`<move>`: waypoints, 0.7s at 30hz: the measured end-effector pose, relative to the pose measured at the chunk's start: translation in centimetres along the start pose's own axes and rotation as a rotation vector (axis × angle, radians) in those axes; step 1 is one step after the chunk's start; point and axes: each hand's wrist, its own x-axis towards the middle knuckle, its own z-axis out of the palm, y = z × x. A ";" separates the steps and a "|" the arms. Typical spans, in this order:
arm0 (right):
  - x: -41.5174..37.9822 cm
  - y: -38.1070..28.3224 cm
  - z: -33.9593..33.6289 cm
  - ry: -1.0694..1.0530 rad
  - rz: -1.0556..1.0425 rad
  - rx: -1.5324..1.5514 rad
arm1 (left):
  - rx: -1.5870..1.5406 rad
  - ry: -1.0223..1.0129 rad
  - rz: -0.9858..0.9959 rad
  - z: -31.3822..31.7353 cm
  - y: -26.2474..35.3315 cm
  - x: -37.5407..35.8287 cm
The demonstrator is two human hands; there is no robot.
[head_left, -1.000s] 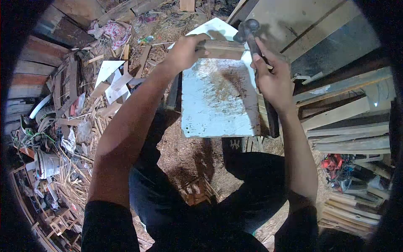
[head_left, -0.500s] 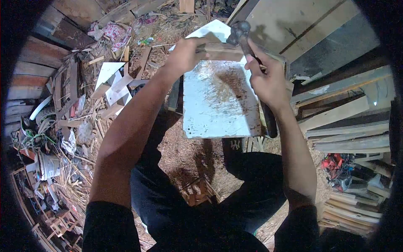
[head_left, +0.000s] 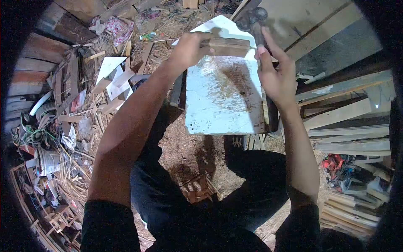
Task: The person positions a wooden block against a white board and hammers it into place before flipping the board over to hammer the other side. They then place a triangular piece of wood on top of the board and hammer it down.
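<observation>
Holding a wood block (head_left: 226, 47) clamped in the left hand (head_left: 191, 48) on the white board (head_left: 222, 101), right hand (head_left: 277, 77) grips a raised hammer (head_left: 254, 23); nailing appears unfinished.

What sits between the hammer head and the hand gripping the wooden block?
In the head view, only the wooden block spans that stretch: the left hand grips its left end, and the hammer in the right hand hangs above its right end.

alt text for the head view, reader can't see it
A person's left hand holds a small wood block on a pale board, while the right hand grips a hammer raised beside it. Scrap wood lies around.
</observation>
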 end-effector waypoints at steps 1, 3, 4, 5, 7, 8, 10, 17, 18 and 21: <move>0.0 0.4 0.1 -0.002 0.000 0.001 | -0.012 -0.027 -0.009 -0.1 -0.1 0.3; 0.1 1.0 0.0 -0.111 -0.104 -0.200 | 0.007 -0.010 0.006 0.4 -0.9 0.4; 0.2 1.1 -0.2 -0.106 -0.107 -0.202 | 0.025 0.009 0.021 0.7 -1.2 0.6; 0.1 0.8 -0.4 -0.127 -0.040 -0.171 | 0.026 0.011 0.030 0.4 -0.9 0.7; 0.0 0.3 -0.3 -0.153 0.034 -0.136 | 0.005 -0.024 0.040 0.0 -0.6 0.4; -0.1 0.0 0.0 -0.087 -0.031 -0.066 | 0.003 -0.028 0.034 -0.1 -0.4 0.3; -0.5 0.2 0.2 -0.028 -0.091 0.004 | 0.024 0.012 0.031 -0.3 0.2 0.0; -0.5 0.4 -0.3 -0.116 0.012 -0.117 | 0.018 -0.069 -0.019 -0.4 -0.1 0.2; -0.6 0.2 -0.2 -0.044 -0.040 -0.073 | 0.028 -0.048 0.010 -0.3 -0.3 0.2; -0.5 0.0 -0.3 -0.013 0.092 -0.025 | 0.029 -0.041 -0.001 -0.2 -0.2 0.0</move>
